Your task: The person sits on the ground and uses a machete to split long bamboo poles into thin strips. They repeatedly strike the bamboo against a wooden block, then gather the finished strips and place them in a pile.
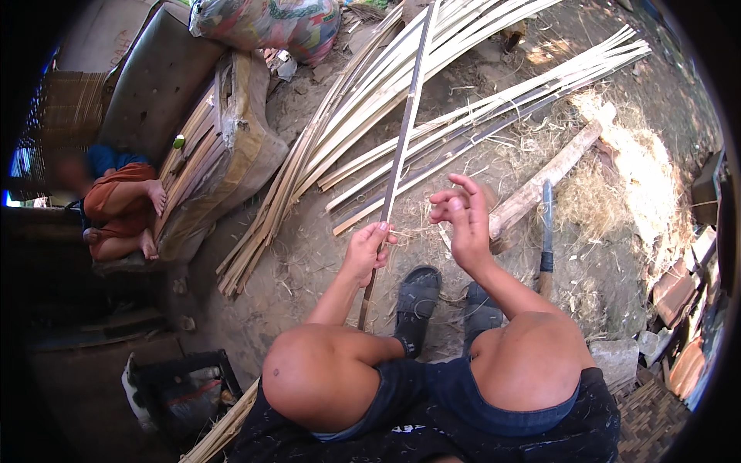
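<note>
A long, narrow bamboo strip (402, 147), dark on one face and pale along the edge, slants up and away in front of me. My left hand (368, 251) is closed around it near its lower end, above my knee. To the right of the strip my right hand (465, 224) is raised, its fingers apart and partly curled. Thin pale fibres show between the two hands; whether any touches the right fingers I cannot tell. A long knife (547, 224) with a dark-wrapped wooden handle lies to the right of that hand, close to a peeled log (552, 181).
Split bamboo strips (340, 131) lie in a large bundle ahead, with a smaller bundle (532, 96) to its right. Shavings (598, 189) pile up at the right. At the left, a person (123, 197) sits on a worn sofa (239, 154). A stuffed sack (270, 27) stands behind.
</note>
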Action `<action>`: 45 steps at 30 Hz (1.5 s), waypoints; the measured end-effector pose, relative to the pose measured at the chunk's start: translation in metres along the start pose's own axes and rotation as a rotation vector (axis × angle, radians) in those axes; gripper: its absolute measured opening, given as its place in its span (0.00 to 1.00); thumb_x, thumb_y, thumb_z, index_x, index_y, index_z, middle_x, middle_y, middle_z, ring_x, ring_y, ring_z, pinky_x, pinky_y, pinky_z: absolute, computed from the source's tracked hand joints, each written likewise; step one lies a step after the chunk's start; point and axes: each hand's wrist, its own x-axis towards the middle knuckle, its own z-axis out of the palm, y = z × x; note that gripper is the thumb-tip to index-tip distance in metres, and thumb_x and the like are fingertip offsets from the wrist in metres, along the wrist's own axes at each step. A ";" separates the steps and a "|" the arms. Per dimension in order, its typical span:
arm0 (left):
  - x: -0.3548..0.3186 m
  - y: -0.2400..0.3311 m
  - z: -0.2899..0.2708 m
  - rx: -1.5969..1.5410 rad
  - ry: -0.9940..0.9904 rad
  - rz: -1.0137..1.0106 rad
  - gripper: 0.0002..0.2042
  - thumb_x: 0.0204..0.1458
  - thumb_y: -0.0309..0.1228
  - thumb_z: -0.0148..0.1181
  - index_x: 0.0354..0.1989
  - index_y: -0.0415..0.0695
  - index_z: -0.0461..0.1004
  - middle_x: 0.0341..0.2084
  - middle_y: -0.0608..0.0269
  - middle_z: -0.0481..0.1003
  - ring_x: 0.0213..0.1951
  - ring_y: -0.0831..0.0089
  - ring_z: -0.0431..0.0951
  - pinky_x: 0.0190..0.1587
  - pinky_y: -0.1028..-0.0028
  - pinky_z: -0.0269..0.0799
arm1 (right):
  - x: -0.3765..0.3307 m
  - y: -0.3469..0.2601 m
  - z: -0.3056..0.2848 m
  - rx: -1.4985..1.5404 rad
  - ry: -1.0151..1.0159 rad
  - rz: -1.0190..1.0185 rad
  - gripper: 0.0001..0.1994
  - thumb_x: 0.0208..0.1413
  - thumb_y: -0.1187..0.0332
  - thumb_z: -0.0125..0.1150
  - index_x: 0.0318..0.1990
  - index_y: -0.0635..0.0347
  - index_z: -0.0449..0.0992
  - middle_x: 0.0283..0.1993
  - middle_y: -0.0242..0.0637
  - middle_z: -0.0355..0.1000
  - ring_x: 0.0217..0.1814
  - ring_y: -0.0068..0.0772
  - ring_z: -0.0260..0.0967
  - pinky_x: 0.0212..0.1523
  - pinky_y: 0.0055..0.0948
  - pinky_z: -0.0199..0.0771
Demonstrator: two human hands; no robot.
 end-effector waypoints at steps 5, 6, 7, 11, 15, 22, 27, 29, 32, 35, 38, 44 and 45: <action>0.006 -0.003 0.000 -0.027 -0.049 0.004 0.11 0.67 0.38 0.53 0.43 0.42 0.72 0.26 0.71 0.69 0.19 0.86 0.63 0.17 0.85 0.55 | -0.014 0.025 0.017 -1.039 -0.501 -0.370 0.15 0.64 0.64 0.52 0.52 0.63 0.70 0.39 0.51 0.74 0.39 0.52 0.74 0.40 0.45 0.76; 0.003 -0.005 -0.001 -0.021 -0.032 0.008 0.11 0.67 0.38 0.53 0.43 0.42 0.71 0.25 0.72 0.69 0.19 0.86 0.63 0.17 0.85 0.55 | -0.021 0.029 0.014 -1.049 -0.561 -0.198 0.14 0.64 0.63 0.52 0.50 0.64 0.70 0.37 0.52 0.74 0.37 0.54 0.74 0.38 0.47 0.76; 0.006 -0.004 0.004 -0.014 -0.039 0.023 0.11 0.67 0.38 0.53 0.42 0.42 0.71 0.25 0.72 0.69 0.19 0.86 0.63 0.17 0.85 0.55 | -0.020 0.027 0.008 -1.072 -0.601 -0.035 0.13 0.64 0.63 0.51 0.48 0.64 0.71 0.35 0.52 0.75 0.36 0.55 0.75 0.37 0.49 0.75; 0.004 -0.005 0.004 0.011 -0.045 -0.010 0.10 0.67 0.38 0.53 0.43 0.44 0.72 0.26 0.72 0.69 0.18 0.86 0.62 0.16 0.84 0.54 | -0.023 0.026 0.008 -0.885 -0.620 0.096 0.11 0.65 0.62 0.50 0.43 0.62 0.70 0.28 0.55 0.75 0.30 0.59 0.75 0.31 0.53 0.73; 0.006 -0.008 -0.001 -0.027 -0.072 0.009 0.09 0.67 0.37 0.52 0.43 0.44 0.72 0.27 0.71 0.69 0.18 0.85 0.61 0.16 0.83 0.53 | -0.011 0.036 0.011 -0.874 -0.591 -0.055 0.10 0.65 0.62 0.50 0.44 0.58 0.70 0.27 0.52 0.76 0.28 0.59 0.74 0.28 0.55 0.72; 0.001 -0.005 0.003 0.025 -0.059 0.007 0.10 0.67 0.37 0.52 0.47 0.44 0.73 0.29 0.70 0.70 0.17 0.85 0.60 0.16 0.84 0.52 | 0.003 0.040 0.000 -0.612 -0.871 0.450 0.16 0.66 0.59 0.51 0.36 0.61 0.79 0.29 0.50 0.76 0.33 0.40 0.76 0.38 0.37 0.75; 0.000 -0.005 0.004 0.001 -0.023 0.032 0.10 0.67 0.37 0.52 0.47 0.44 0.73 0.23 0.68 0.70 0.17 0.85 0.62 0.16 0.84 0.53 | 0.000 0.054 0.004 -0.582 -0.579 0.145 0.14 0.65 0.59 0.55 0.37 0.60 0.80 0.28 0.46 0.76 0.32 0.33 0.75 0.36 0.36 0.73; 0.003 -0.007 0.012 0.008 -0.041 0.038 0.10 0.67 0.37 0.52 0.46 0.44 0.73 0.23 0.68 0.70 0.18 0.85 0.62 0.16 0.84 0.53 | 0.001 0.050 -0.003 -0.922 -0.416 0.093 0.14 0.66 0.59 0.56 0.38 0.61 0.79 0.28 0.40 0.78 0.31 0.29 0.75 0.34 0.36 0.73; -0.001 -0.009 0.003 0.016 -0.089 0.016 0.10 0.67 0.37 0.52 0.46 0.43 0.73 0.27 0.69 0.69 0.18 0.84 0.62 0.17 0.83 0.54 | 0.000 0.055 -0.002 -0.630 -0.663 0.409 0.13 0.65 0.58 0.58 0.41 0.60 0.77 0.25 0.40 0.74 0.25 0.29 0.70 0.29 0.36 0.71; -0.004 -0.007 0.002 0.011 -0.074 0.006 0.10 0.67 0.37 0.51 0.46 0.43 0.73 0.27 0.69 0.69 0.19 0.83 0.62 0.17 0.83 0.54 | 0.006 0.052 0.000 -0.374 -0.721 0.585 0.13 0.64 0.58 0.58 0.42 0.59 0.78 0.26 0.43 0.73 0.26 0.34 0.70 0.31 0.35 0.72; -0.004 -0.002 0.009 0.029 -0.031 0.024 0.11 0.68 0.37 0.51 0.47 0.43 0.73 0.26 0.69 0.69 0.19 0.83 0.61 0.17 0.82 0.54 | 0.001 0.060 -0.003 -0.705 -0.369 0.131 0.13 0.63 0.59 0.56 0.44 0.57 0.80 0.30 0.46 0.78 0.33 0.51 0.77 0.37 0.42 0.76; -0.004 -0.007 0.005 0.064 -0.040 0.006 0.12 0.67 0.37 0.52 0.48 0.42 0.74 0.30 0.69 0.69 0.18 0.82 0.62 0.17 0.82 0.54 | 0.006 0.055 -0.002 -0.411 -0.844 0.548 0.13 0.66 0.60 0.55 0.41 0.60 0.77 0.28 0.43 0.75 0.30 0.37 0.72 0.36 0.34 0.73; 0.000 -0.007 0.004 0.049 -0.067 0.028 0.12 0.67 0.37 0.52 0.49 0.42 0.74 0.30 0.69 0.69 0.18 0.82 0.63 0.17 0.81 0.54 | 0.010 0.047 0.001 -0.287 -0.812 0.706 0.13 0.66 0.59 0.55 0.40 0.60 0.77 0.28 0.42 0.75 0.29 0.37 0.72 0.36 0.34 0.73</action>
